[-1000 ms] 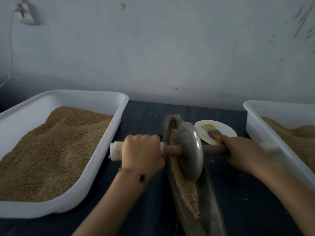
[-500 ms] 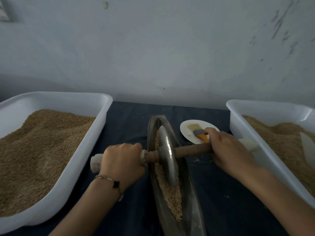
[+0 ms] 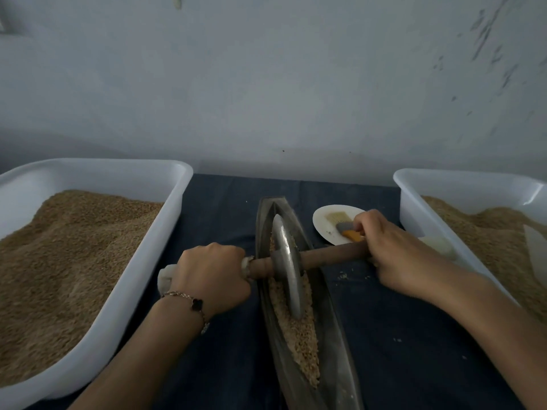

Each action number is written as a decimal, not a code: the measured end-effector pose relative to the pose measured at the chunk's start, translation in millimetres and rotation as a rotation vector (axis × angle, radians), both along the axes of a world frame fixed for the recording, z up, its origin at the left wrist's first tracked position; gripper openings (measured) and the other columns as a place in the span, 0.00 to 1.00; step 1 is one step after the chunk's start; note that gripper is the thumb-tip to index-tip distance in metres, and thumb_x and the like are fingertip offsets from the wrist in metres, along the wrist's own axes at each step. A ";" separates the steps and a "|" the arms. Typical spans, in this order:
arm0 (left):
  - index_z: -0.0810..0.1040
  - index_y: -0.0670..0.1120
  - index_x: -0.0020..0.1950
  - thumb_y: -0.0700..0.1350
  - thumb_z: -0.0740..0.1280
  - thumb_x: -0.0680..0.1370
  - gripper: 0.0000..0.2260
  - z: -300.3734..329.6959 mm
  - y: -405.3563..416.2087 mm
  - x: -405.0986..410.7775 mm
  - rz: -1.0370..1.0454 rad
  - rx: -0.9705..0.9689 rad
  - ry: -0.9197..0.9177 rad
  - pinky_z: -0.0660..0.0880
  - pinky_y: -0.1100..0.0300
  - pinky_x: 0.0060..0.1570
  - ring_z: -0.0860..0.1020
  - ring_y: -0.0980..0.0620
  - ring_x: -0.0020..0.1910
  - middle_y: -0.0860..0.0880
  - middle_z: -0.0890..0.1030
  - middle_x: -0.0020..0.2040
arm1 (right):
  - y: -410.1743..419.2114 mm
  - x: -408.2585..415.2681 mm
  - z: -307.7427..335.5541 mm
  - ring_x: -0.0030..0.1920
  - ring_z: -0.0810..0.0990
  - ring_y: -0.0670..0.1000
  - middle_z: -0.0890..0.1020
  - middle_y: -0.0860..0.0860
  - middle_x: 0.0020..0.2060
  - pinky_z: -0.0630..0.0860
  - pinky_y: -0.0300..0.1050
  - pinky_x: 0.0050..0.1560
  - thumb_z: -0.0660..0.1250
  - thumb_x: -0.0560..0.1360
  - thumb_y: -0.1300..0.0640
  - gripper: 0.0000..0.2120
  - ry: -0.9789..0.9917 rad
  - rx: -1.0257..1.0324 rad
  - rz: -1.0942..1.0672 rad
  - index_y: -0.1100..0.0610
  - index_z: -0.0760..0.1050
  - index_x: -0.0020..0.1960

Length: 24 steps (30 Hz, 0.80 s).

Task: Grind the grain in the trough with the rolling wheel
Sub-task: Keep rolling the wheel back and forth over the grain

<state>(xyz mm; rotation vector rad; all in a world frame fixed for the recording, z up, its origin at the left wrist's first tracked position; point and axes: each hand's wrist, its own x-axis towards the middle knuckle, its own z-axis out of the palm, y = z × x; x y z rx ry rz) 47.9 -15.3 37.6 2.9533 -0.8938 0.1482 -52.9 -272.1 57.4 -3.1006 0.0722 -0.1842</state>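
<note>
At the far left, a white tub point(image 3: 165, 220) is sitting on the dark blue cloth point(image 3: 399, 321), holding a heaped bed of brown grain point(image 3: 68, 261). Just beside its right wall, the left hand point(image 3: 210, 279) is wrapping its curled fingers fully round the left end of the wooden axle point(image 3: 331, 257), with a pale end cap point(image 3: 165, 278) showing past the knuckles. A bracelet point(image 3: 189, 301) is hanging on that wrist.

At centre, the long metal trough point(image 3: 340, 365) is lying lengthwise, running away from the person toward the wall point(image 3: 266, 84). The rolling wheel point(image 3: 288, 270) is standing upright on edge inside the trough, past its middle toward the far end, with its rim resting in the crushed grain point(image 3: 299, 329) along the channel. The axle is passing through the wheel's hub, tilted slightly upward to the right.

Right of the trough, the right hand point(image 3: 393, 255) is gripping the other end of the axle, fingers curled over it. Behind this hand, a small white plate point(image 3: 325, 223) is carrying a brush point(image 3: 344, 226) with an orange handle. A few crumbs point(image 3: 343, 275) are lying on the cloth near the trough. At the far right, a second white tub point(image 3: 429, 199) is holding more grain.
</note>
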 end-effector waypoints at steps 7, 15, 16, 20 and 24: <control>0.70 0.53 0.37 0.52 0.61 0.73 0.06 0.8 -0.5 2.5 -0.023 0.012 0.021 0.66 0.61 0.32 0.73 0.56 0.34 0.55 0.74 0.34 | -22.0 3.8 16.0 0.43 0.76 0.45 0.75 0.45 0.47 0.75 0.44 0.44 0.75 0.65 0.46 0.16 0.152 0.035 -0.179 0.50 0.73 0.45; 0.68 0.53 0.34 0.52 0.61 0.72 0.08 -1.6 -0.8 7.5 -0.049 0.032 -0.003 0.63 0.61 0.30 0.72 0.55 0.33 0.55 0.73 0.34 | -20.3 2.5 7.4 0.40 0.76 0.48 0.74 0.45 0.38 0.72 0.44 0.36 0.66 0.69 0.55 0.11 0.067 -0.200 -0.147 0.48 0.63 0.41; 0.68 0.53 0.34 0.52 0.61 0.72 0.08 -1.5 -1.0 7.7 -0.053 0.034 0.005 0.64 0.61 0.30 0.72 0.55 0.33 0.55 0.73 0.34 | -19.1 3.0 7.2 0.40 0.76 0.49 0.73 0.44 0.37 0.68 0.42 0.35 0.66 0.70 0.55 0.12 0.049 -0.244 -0.127 0.48 0.61 0.40; 0.69 0.53 0.36 0.52 0.61 0.73 0.07 -0.8 -2.0 9.5 -0.067 0.041 0.010 0.66 0.61 0.31 0.74 0.55 0.34 0.54 0.74 0.34 | -16.6 5.8 2.7 0.40 0.73 0.50 0.73 0.45 0.40 0.60 0.42 0.35 0.65 0.72 0.55 0.13 -0.010 -0.355 -0.091 0.48 0.59 0.42; 0.70 0.52 0.35 0.52 0.60 0.73 0.08 1.9 -6.6 10.3 -0.100 0.061 -0.051 0.67 0.61 0.32 0.75 0.55 0.34 0.54 0.73 0.33 | -18.0 6.4 1.1 0.48 0.77 0.51 0.77 0.47 0.47 0.63 0.42 0.38 0.64 0.74 0.54 0.11 0.069 -0.374 -0.068 0.48 0.60 0.46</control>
